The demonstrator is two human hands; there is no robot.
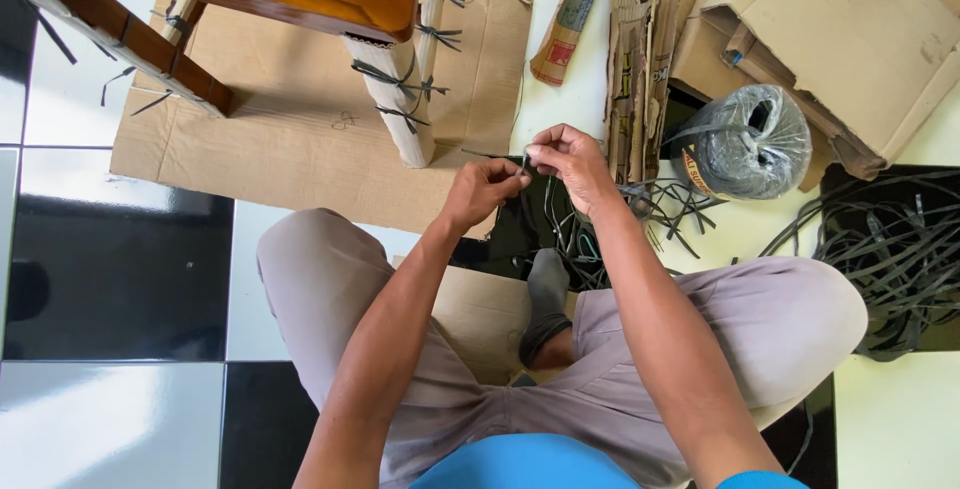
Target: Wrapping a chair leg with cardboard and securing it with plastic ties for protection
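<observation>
We find the person seated cross-legged on the tiled floor, both hands raised in front of the knees. The left hand and right hand meet at their fingertips, each pinching a thin dark strap between thumb and forefinger; the remaining fingers are curled in. We judge the strap is held taut between the two pinches so it can be worked by hand. It sits just beside the wrapped table leg, which stands on a cardboard sheet near that sheet's right edge and already carries several tied dark bands over its padding. A roll of strapping lies to the right by folded boxes, with loose offcuts spread along the floor's right edge, within reach.
</observation>
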